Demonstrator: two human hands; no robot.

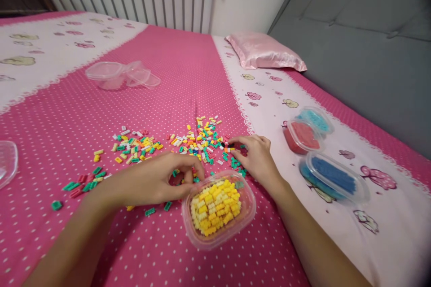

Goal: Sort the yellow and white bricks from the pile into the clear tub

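Small plastic toy bricks [205, 136] in yellow, green, white and red lie loose in a scattered pile. In front of them stands a clear plastic container [220, 242] filled with yellow bricks [215, 206]. My left hand [168, 175] is curled at the container's far left rim, thumb and forefinger tips close together; what they hold, if anything, I cannot make out. At the pile's right edge, my right hand [252, 152] pinches a small white-and-orange brick [230, 149] between thumb and forefinger.
To the right sit containers of dark blue [332, 174], red [303, 135] and light blue pieces [314, 119]. Clear lids or tubs [109, 71] lie further back, another [6, 161] at the left edge. A pink pillow [266, 51] rests by the grey headboard [363, 45].
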